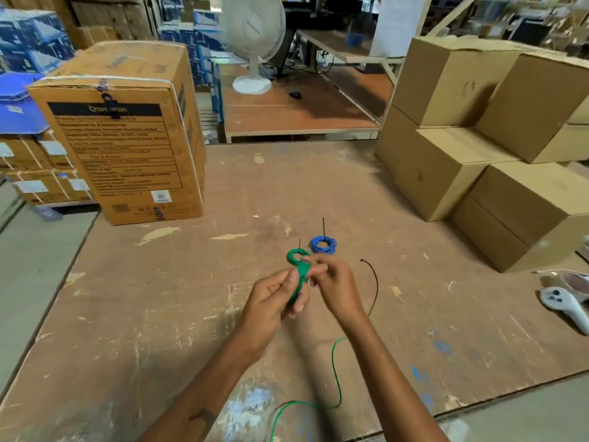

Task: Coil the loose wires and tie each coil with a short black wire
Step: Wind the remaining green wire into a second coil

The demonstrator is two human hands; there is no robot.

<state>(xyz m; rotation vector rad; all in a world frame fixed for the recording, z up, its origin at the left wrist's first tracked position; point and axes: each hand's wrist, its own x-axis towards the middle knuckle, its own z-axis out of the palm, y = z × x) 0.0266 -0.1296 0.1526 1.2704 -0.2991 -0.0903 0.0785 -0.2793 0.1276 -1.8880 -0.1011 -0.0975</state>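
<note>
My left hand (274, 304) grips a green wire coil (301, 280) above the wooden table (159, 298). My right hand (331, 285) pinches the top of that coil with its fingertips. A loose green tail (337, 378) trails from my hands down to the table's near edge. Just beyond my hands lies a second green coil (294, 255) with a short black wire sticking up from it. A blue coil (323, 244), also with a black wire end, lies to its right. A dark loose wire (375, 285) curves on the table right of my right hand.
A tall printed cardboard box (127, 138) stands at the table's left. Plain cardboard boxes (478, 161) are stacked at the right. A grey handheld controller (564, 307) lies near the right edge. A white fan (253, 43) stands on a bench behind.
</note>
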